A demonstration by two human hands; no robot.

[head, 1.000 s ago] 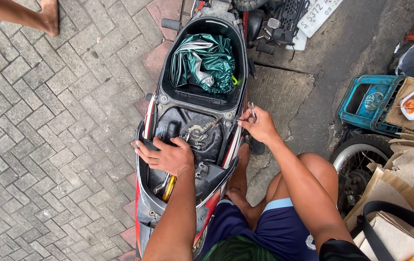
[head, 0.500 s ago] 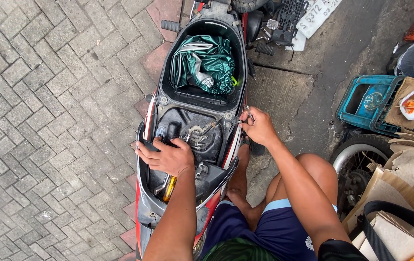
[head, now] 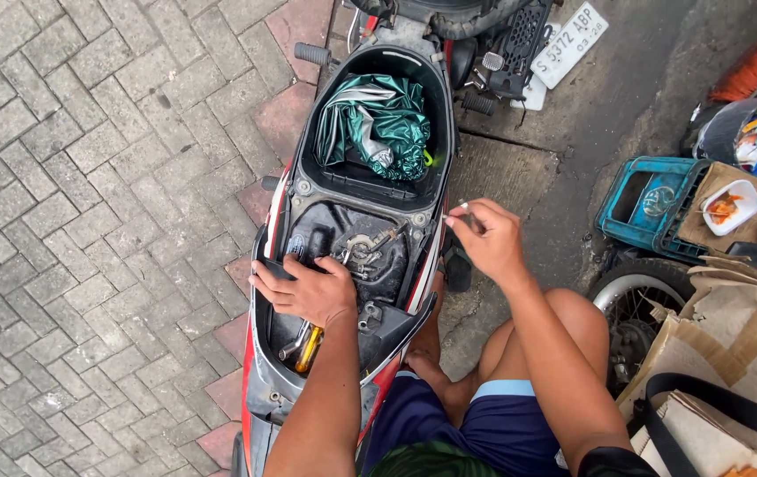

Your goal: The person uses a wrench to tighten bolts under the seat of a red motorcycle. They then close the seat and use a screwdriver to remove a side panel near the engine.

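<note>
A scooter [head: 352, 265] stands on the brick pavement [head: 87, 221] with its seat up, so the storage tub and the bay in front of it lie open. A green raincoat [head: 378, 128] is bundled in the tub. In the open bay sits a round metal fitting [head: 365, 252], probably the fuel pump plate, with small brackets on it.

The left hand [head: 303, 290] lies flat on the left edge of the bay, fingers spread and holding nothing, apparently steadying the body. Under it, a screwdriver [head: 306, 346] with an amber handle rests in the lower hollow. The right hand [head: 484, 237] is raised just beside the right edge of the scooter, thumb and fingers pinched on a small pale part [head: 460, 208].

The work seems to be at the stage of taking small fasteners off, or refitting them to, the metal fitting. The next move would call for a careful, fine placement and probably the screwdriver.

The pinched part is too small to identify. The scooter's front is cut off, and the left hand hides what lies beneath it.
</note>
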